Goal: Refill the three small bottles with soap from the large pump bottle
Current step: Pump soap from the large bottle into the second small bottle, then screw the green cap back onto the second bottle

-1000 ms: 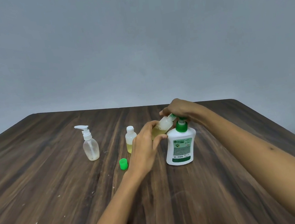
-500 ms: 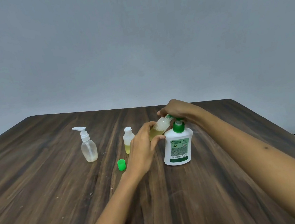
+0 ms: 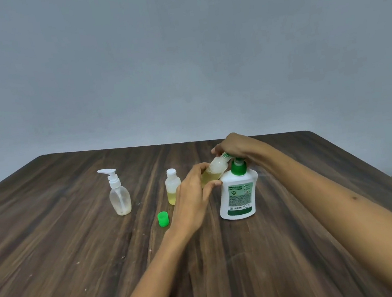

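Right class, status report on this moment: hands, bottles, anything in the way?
Left hand grips tilted small bottle at spout. Right hand on large pump bottle head. Green cap off, lying clear.

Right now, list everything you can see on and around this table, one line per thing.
large pump bottle: one, white with green pump and label, upright on the table, right of centre.
tilted small bottle: one, clear with yellowish soap, held at the pump spout.
capped small bottle: one, clear with white cap, part full of yellow soap, upright behind the left hand.
small pump bottle: one, clear with white pump, upright at the left.
loose cap: one, green, on the table near the left wrist.
table: one, dark wood.
wall: grey, behind.
left hand: grips the tilted small bottle.
right hand: rests on the pump head.
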